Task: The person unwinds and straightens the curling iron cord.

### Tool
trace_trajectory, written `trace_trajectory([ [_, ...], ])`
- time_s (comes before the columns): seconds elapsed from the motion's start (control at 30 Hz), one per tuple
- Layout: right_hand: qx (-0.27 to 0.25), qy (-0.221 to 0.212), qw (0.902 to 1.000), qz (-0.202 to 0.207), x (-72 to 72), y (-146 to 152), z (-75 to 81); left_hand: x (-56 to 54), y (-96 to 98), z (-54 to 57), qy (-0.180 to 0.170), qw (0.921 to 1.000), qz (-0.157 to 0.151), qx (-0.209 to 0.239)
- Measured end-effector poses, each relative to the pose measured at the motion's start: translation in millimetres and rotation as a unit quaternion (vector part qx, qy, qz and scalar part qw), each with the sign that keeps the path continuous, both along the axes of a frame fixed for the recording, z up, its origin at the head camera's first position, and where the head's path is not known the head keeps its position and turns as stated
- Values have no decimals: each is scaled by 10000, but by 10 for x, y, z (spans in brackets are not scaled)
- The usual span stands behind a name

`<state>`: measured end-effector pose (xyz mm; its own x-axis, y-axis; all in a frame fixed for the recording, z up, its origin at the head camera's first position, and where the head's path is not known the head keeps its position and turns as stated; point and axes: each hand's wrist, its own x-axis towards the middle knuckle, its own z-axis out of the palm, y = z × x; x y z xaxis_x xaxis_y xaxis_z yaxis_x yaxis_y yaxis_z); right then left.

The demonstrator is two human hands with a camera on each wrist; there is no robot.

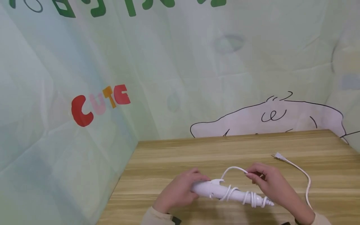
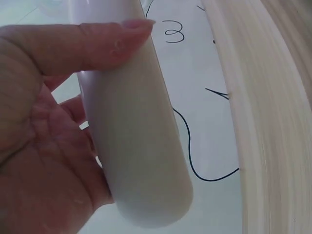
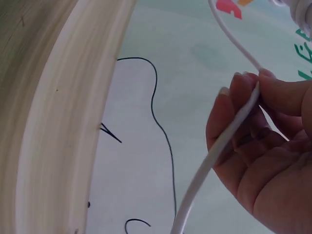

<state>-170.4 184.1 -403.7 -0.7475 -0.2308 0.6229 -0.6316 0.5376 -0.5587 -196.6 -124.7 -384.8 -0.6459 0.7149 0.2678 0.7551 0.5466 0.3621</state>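
Note:
A white wand-shaped corded appliance [image 1: 202,188] lies tilted across the front of the table, with turns of its own cord wound round its slimmer part. My left hand [image 1: 180,190] grips its thick, rounded end. In the left wrist view, the thumb [image 2: 117,44] crosses the smooth white body [image 2: 136,131] and the other fingers are partly hidden behind it. My right hand [image 1: 270,181] pinches the white power cord [image 1: 233,168] between thumb and fingertips. From there the cord arches back to the appliance near a small projecting tab [image 1: 216,181].
The cord's loose end runs over the table at the right to a two-pin plug [image 1: 278,156]. A printed fabric backdrop [image 1: 168,62] with letters and a cartoon drawing stands behind and left of the wooden table [image 1: 168,159].

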Motion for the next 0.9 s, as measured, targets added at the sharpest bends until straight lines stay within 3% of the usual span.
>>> trace_trajectory([
  [0.13, 70, -620, 9981, -3, -30, 68, -32, -9, -33, 21, -379, 9986, 137, 344],
  [0.27, 588, -1363, 9886, 242, -42, 83, -76, -13, -22, 29, -774, 9900, 576, 1033],
  [0.33, 923, -1835, 9769, 583, -46, 78, -111, -13, -7, 40, -696, 9864, 821, 1241],
  [0.43, 1363, -2068, 9637, 998, -50, 58, -176, -21, 15, 43, -359, 9850, 1096, 1287],
  [0.57, 1779, -1864, 9602, 1079, -41, 29, -228, -21, 47, 17, 113, 9868, 1187, 1099],
  [0.67, 1816, -1378, 9698, 865, 2, -59, -206, -4, 108, -6, 382, 9880, 1174, 924],
  [0.8, 1062, -696, 9864, 1040, 105, -308, -198, 48, 218, -29, 603, 9880, 1257, 660],
  [0.9, 330, -852, 9838, 1544, 173, -488, -234, 93, 287, -39, 657, 9870, 1356, 554],
])
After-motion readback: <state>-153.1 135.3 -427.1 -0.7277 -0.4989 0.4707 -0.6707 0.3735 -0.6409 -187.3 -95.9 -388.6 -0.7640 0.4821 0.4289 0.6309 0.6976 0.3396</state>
